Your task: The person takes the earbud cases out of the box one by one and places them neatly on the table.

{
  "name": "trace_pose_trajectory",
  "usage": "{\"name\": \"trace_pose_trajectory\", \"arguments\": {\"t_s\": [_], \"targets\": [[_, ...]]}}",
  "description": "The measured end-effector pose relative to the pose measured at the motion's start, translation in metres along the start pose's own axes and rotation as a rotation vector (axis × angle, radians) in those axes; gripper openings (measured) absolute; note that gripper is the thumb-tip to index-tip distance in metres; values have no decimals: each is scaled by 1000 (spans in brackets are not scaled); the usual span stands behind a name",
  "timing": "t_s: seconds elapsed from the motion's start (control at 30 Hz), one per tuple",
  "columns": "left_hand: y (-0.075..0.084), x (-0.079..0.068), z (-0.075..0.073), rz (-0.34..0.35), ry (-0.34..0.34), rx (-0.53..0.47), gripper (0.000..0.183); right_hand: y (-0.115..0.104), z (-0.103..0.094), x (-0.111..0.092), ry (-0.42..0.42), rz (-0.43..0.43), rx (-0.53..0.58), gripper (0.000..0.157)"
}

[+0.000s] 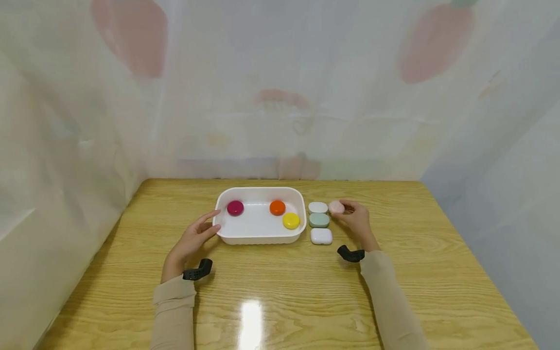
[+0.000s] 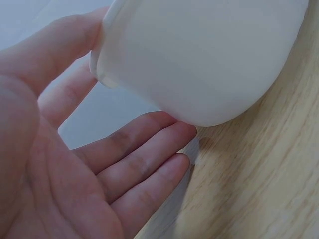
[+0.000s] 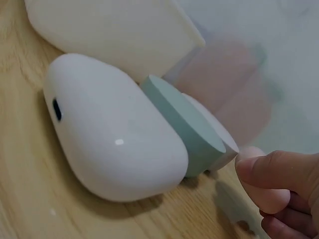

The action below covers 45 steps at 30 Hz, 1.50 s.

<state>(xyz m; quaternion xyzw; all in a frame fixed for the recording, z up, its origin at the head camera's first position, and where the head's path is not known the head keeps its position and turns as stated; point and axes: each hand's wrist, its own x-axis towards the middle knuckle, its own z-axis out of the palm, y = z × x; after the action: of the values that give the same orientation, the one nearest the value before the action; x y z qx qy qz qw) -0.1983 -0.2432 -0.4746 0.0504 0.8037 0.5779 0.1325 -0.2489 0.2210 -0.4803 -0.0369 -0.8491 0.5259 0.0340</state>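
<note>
A white plastic box [image 1: 258,240] stands on the table, and my left hand [image 1: 192,239] holds its left end. The thumb and index finger reach over its rim; in the left wrist view, other fingertips [image 2: 182,132] touch the outer wall of the white box [image 2: 199,59]. My right hand [image 1: 356,219] pinches a small pale pink rounded piece [image 1: 336,207], beside a white oval piece [image 1: 318,207]. Next to that lie a pale green oval piece [image 1: 319,220] and a white earbud case [image 1: 321,236]. The pink piece [image 3: 271,197] seems slightly off the table.
Inside the box are a dark magenta disc [image 1: 235,208], an orange disc [image 1: 277,208] and a yellow disc [image 1: 291,220]. The wooden table [image 1: 280,282] ends at the back against a pale printed curtain [image 1: 350,136].
</note>
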Motion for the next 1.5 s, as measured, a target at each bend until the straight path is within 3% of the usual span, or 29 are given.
{"name": "trace_pose_trajectory", "arguments": {"t_s": [0.33, 1.0, 1.27, 1.5], "targets": [[0, 0, 0, -1, -4, 6, 58, 6, -2, 2, -22, 28, -67, 52], [-2, 2, -1, -13, -2, 4, 58, 4, 1, 1, -31, 56, -34, 56], [-3, 3, -1, -13, 7, 11, 58, -14, 2, -1, 46, 46, 13, 53], [-1, 2, -1, -8, 11, 13, 58, -42, 9, -8, 52, 26, 91, 47]]}}
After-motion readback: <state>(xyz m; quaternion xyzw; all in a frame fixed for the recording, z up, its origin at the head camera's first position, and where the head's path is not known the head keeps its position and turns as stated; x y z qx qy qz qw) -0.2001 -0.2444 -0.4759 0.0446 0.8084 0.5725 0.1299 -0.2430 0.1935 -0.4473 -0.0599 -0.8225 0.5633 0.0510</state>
